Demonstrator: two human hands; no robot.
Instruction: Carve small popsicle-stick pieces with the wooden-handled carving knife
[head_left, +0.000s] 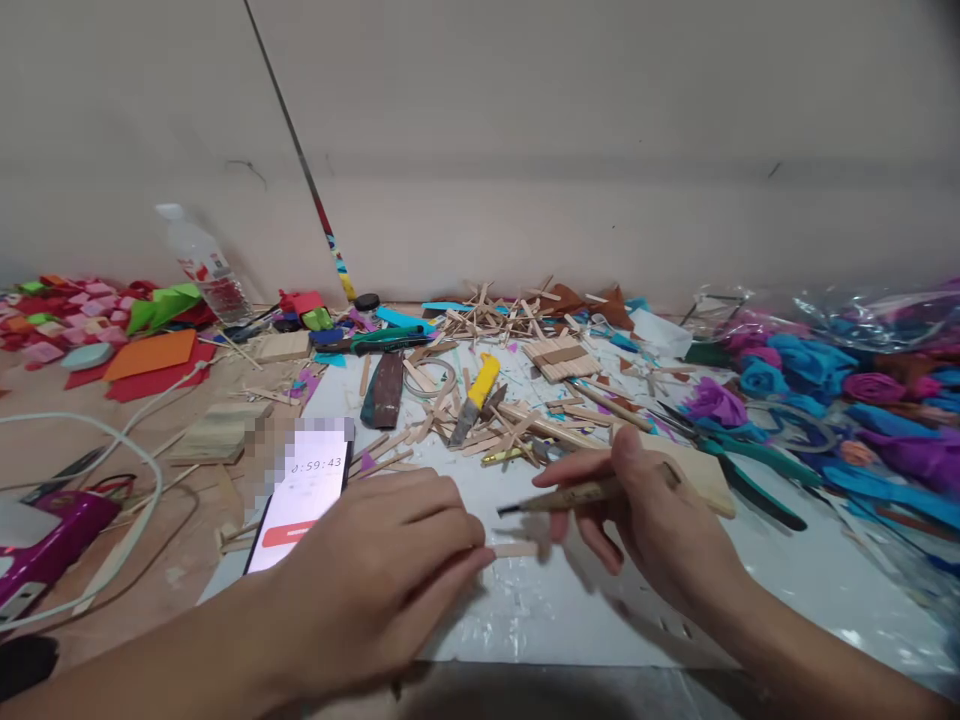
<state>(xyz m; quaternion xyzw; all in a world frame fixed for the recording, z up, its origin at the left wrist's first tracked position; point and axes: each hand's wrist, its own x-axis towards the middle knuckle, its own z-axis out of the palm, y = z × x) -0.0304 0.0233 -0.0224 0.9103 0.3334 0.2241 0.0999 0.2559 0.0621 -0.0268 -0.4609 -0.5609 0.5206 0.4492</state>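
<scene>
My left hand [382,575] is closed, its fingertips pinching one end of a short wooden stick piece [516,549] that lies on the white work sheet [570,610]. My right hand [652,515] is closed around a thin wooden-handled tool [577,495], held like a pen, with its dark tip pointing left just above the stick piece. A flat wooden piece [701,470] lies just behind my right hand.
A phone [304,495] showing a timer lies left of my left hand. Behind are loose wooden sticks [480,320], a yellow-handled knife [475,397], green pliers [750,480], paper flowers [817,375], a plastic bottle [206,265], coloured paper [150,355], a magenta tool [45,545] and white cable [135,460].
</scene>
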